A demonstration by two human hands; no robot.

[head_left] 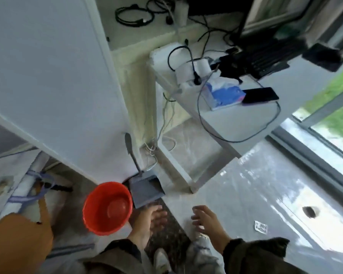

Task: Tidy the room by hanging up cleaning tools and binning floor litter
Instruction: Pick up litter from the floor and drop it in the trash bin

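Head view, looking down at the floor [246, 186]. Person's left hand [153, 217] hangs just below the grey dustpan [147, 191], fingers loosely spread, holding nothing. The view is blurred, so I cannot tell whether it touches the pan. Right hand [206, 221] is beside it, fingers spread, empty. Dustpan stands on the floor against the white wall [57, 95], its long handle [131, 153] leaning up the wall; red bucket [107, 207] just left of it. Clear wrapper [261, 226] lies on the floor to the right — well apart from both hands. Tissue pack [224, 93] and phone [260, 94] lie on the white table [236, 119].
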